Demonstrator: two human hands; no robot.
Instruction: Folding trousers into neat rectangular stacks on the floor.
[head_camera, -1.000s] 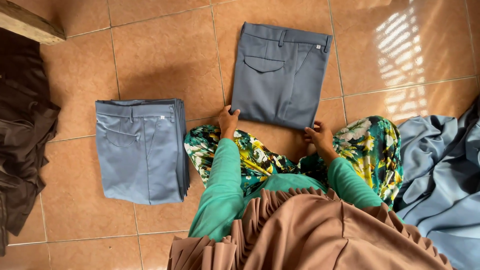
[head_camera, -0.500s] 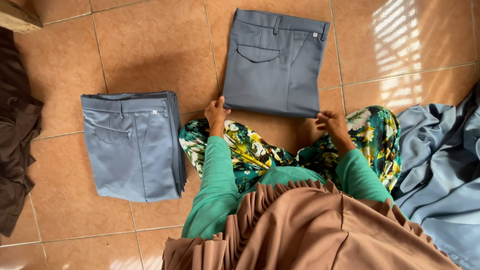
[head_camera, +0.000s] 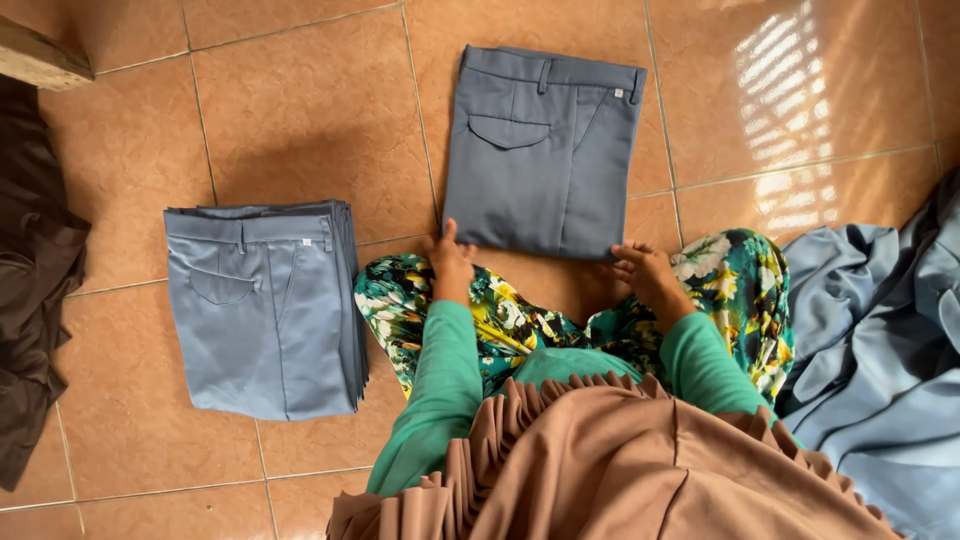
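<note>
On the terracotta tiled floor, just ahead of your knees, lies a folded pair of grey-blue cotton trousers. Your left hand and right hand rest at its near edge — fingers loosely spread, touching the cloth, gripping nothing. Toward the floor's left side sits a stack of folded lighter blue trousers — well apart from both hands.
</note>
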